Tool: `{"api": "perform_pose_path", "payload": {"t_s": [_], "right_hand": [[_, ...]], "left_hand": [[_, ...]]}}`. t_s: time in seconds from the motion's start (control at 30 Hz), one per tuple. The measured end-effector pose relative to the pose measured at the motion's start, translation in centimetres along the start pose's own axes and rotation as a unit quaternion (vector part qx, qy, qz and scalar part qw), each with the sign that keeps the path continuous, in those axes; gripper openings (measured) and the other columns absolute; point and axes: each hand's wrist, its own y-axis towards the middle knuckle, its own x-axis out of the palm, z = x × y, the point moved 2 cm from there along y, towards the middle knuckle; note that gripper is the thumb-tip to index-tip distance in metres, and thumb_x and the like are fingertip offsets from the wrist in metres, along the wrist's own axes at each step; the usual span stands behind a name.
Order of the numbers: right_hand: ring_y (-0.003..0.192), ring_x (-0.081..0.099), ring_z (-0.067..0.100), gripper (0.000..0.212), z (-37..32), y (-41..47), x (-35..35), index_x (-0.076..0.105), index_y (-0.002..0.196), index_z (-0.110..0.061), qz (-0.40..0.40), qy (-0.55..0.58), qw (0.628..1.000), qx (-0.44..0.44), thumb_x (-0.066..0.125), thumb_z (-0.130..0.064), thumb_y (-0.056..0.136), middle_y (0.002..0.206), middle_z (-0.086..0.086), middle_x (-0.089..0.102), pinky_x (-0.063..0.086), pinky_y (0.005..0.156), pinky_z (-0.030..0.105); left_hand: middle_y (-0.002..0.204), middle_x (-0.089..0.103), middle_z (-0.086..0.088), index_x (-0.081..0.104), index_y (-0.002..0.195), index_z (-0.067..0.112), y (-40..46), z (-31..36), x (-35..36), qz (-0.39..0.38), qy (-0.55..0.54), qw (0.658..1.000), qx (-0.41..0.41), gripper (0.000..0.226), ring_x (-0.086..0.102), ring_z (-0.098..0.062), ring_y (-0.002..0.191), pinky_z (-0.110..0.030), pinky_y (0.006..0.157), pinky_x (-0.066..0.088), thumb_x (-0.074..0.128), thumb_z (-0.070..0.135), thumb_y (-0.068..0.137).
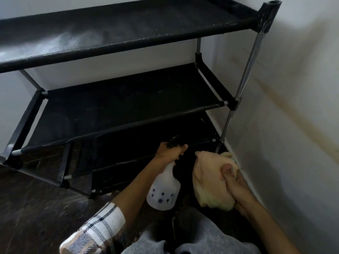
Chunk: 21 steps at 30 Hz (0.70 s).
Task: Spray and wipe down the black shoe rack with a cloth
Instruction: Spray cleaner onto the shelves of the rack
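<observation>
The black shoe rack [128, 99] stands in a room corner, with its back to one white wall [113, 74] and its right end just beside another white wall [293, 107] that carries brownish streaks. The rack has black fabric tiers on grey metal tubes joined by black corner connectors. The top tier [128, 30] shows a pale, misty patch toward its left end and light specks along its front edge. The middle tier [128, 107] shows scattered light specks. The lowest tier sits in shadow near the dark floor [36, 198], and its detail is hard to read.

The left hand [169, 152] grasps the black trigger head of a white spray bottle [164, 191]. The fingers curl around the neck. The bottle body is translucent white with small blue flower prints, and it hangs tilted below the hand, in front of the lowest tier. The left forearm wears a rolled plaid sleeve [99, 230].

The right hand [231, 182] clenches a bunched pale yellow cloth [211, 180], with the thumb pressed on top of the fabric. The cloth is held near the rack's lower right upright [229, 121], close to the wall base, and hides the corner behind it. Grey trousers [201, 241] fill the bottom edge of the view.
</observation>
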Motion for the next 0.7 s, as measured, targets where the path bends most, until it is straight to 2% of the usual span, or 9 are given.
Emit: {"api": "perform_pose_path", "payload": {"t_s": [0.1,0.17,0.2,0.23,0.33,0.43,0.57,0.63,0.7], "right_hand": [[0.085,0.064,0.015,0.052,0.0,0.0,-0.1,0.061,0.103,-0.019,-0.002,-0.005,1.0,-0.003,0.05,-0.061,0.075,0.095,0.007,0.068,0.05,0.061,0.019],[0.084,0.066,0.017,0.085,0.2,0.1,-0.4,0.062,0.105,-0.018,0.007,-0.017,1.0,-0.004,0.056,-0.085,0.054,0.092,0.007,0.07,0.051,0.065,0.026],[0.085,0.067,0.019,0.092,0.1,0.1,-0.5,0.062,0.106,-0.018,0.01,-0.024,1.0,-0.003,0.057,-0.089,0.047,0.092,0.008,0.07,0.051,0.068,0.029],[0.087,0.067,0.021,0.088,0.2,0.2,-0.6,0.062,0.107,-0.018,0.006,-0.021,1.0,-0.005,0.056,-0.086,0.052,0.094,0.009,0.07,0.051,0.069,0.03],[0.086,0.065,0.018,0.047,-0.1,-0.1,-0.4,0.061,0.103,-0.021,-0.002,0.001,1.0,-0.001,0.047,-0.057,0.076,0.093,0.008,0.068,0.049,0.064,0.024],[0.077,0.06,0.009,0.025,0.2,-0.3,0.0,0.057,0.095,-0.025,0.011,-0.01,1.0,0.001,0.044,-0.045,0.089,0.087,0.002,0.064,0.047,0.058,0.018],[0.08,0.066,0.01,0.042,0.9,-0.8,1.2,0.061,0.099,-0.02,-0.027,0.0,0.999,0.018,0.047,-0.052,0.076,0.092,0.005,0.069,0.051,0.057,0.014],[0.083,0.067,0.012,0.048,1.4,-1.2,1.9,0.062,0.104,-0.017,-0.042,0.01,0.999,0.032,0.051,-0.053,0.075,0.096,0.008,0.07,0.054,0.062,0.017],[0.083,0.068,0.013,0.063,2.2,-1.3,2.6,0.063,0.105,-0.014,-0.048,0.017,0.998,0.036,0.059,-0.065,0.069,0.094,0.007,0.071,0.054,0.062,0.017]], "left_hand": [[0.102,0.063,-0.005,0.059,0.113,0.013,-0.1,0.4,1.1,-0.001,0.005,1.0,-0.017,0.038,0.061,-0.019,0.092,-0.023,0.056,0.045,0.067,0.035,0.084],[0.102,0.063,-0.008,0.058,0.116,0.011,-0.3,0.5,1.2,-0.005,0.01,1.0,-0.023,0.04,0.061,-0.017,0.084,-0.023,0.055,0.046,0.067,0.034,0.084],[0.095,0.062,-0.006,0.058,0.114,0.012,-0.2,0.5,1.2,-0.021,0.018,0.999,-0.024,0.039,0.059,-0.015,0.078,-0.023,0.056,0.046,0.068,0.035,0.084],[0.089,0.06,-0.003,0.059,0.111,0.013,-0.3,0.3,1.3,-0.042,0.027,0.998,-0.026,0.037,0.056,-0.014,0.073,-0.024,0.058,0.045,0.069,0.035,0.083],[0.07,0.055,0.003,0.061,0.083,0.019,-1.0,-0.4,0.7,-0.075,0.031,0.997,0.002,0.017,0.051,-0.011,0.065,-0.026,0.06,0.043,0.07,0.034,0.082],[0.064,0.056,0.005,0.06,0.07,0.02,-1.8,-1.4,-0.7,-0.067,0.038,0.995,0.059,0.018,0.053,-0.011,0.065,-0.026,0.058,0.042,0.069,0.028,0.083],[0.07,0.055,0.001,0.055,0.085,0.014,-2.7,-4.3,-2.9,0.02,0.022,0.995,0.095,0.014,0.055,-0.012,0.065,-0.023,0.051,0.042,0.069,0.017,0.084],[0.069,0.056,-0.001,0.053,0.083,0.012,-2.9,-6.3,-4.0,0.056,0.002,0.994,0.09,0.015,0.055,-0.013,0.063,-0.023,0.051,0.042,0.068,0.013,0.084],[0.069,0.059,-0.002,0.055,0.08,0.012,-2.9,-8.7,-5.1,0.073,-0.029,0.995,0.067,0.015,0.059,-0.015,0.066,-0.026,0.055,0.046,0.07,0.011,0.083]]}}
